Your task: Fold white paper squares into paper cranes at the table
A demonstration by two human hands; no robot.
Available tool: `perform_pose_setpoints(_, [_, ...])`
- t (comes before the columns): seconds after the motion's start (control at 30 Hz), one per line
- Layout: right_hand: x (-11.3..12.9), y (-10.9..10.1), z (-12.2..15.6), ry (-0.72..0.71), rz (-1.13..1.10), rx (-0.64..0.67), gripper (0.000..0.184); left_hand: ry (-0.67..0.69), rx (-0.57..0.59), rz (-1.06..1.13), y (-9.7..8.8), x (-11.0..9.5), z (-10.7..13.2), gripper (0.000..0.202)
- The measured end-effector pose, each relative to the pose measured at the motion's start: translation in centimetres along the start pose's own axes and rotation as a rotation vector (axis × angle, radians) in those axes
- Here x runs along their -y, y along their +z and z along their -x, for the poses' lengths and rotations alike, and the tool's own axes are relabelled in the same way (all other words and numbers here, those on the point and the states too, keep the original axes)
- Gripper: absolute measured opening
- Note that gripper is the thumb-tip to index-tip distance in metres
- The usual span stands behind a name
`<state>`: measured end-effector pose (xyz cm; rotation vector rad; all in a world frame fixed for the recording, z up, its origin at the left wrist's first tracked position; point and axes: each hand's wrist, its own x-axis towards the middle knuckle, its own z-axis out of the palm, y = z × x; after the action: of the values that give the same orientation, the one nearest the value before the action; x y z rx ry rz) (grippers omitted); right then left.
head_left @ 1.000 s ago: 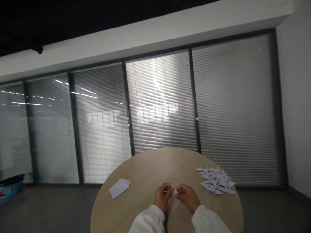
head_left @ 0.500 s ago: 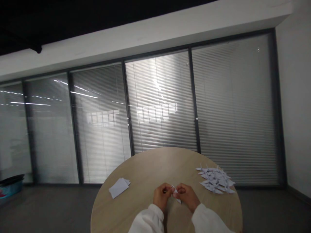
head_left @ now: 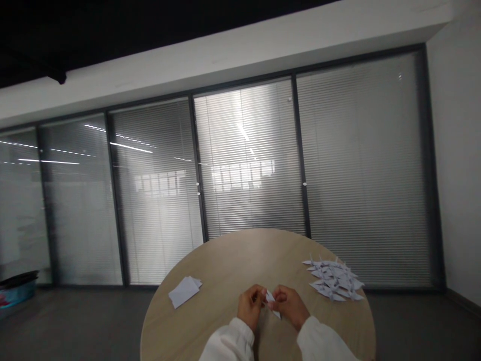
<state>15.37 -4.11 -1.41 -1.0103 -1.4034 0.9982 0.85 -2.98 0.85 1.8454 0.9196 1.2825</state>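
Both hands are held low over the near edge of the bench, each emerging from a white sleeve. The left hand (head_left: pixel 251 307) and right hand (head_left: pixel 288 307) are closed in a clenched pinch on a small folded white paper piece (head_left: pixel 271 302), which sits between them, just above the bench surface and not resting on it. Its lower point angles down and to the right, below the right hand's fingers. The fingertips partly hide the fold, so its exact shape cannot be confirmed.

The round light-wood bench (head_left: pixel 233 255) carries two other items. Left of the hands, well apart from them, lies a small stack of white paper sheets (head_left: pixel 184 292), slightly askew. To the right, near the far-right edge of the bench, is a loose pile of folded paper cranes (head_left: pixel 333 279), overlapping one another. Neither item is touched by a hand.

Beyond the bench is a dark grey floor (head_left: pixel 413 321). A blue tub (head_left: pixel 15 296) stands on it at far left, against a glazed partition with internal slat blinds (head_left: pixel 248 160), which spans the view to a white wall (head_left: pixel 454 150) on the right.
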Motion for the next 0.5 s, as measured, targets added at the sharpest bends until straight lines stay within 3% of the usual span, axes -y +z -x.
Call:
perform_pose_setpoints(0.3, [-0.28,0.27,-0.08,0.002,-0.100,0.020,0.029,-0.081,0.011,0.015,0.38,-0.63,-0.21,0.030])
perform_pose_setpoints(0.5, [-0.50,0.55,-0.14,0.005,-0.015,-0.012,0.027,-0.094,-0.039,-0.017,0.34,-0.32,-0.47,0.024])
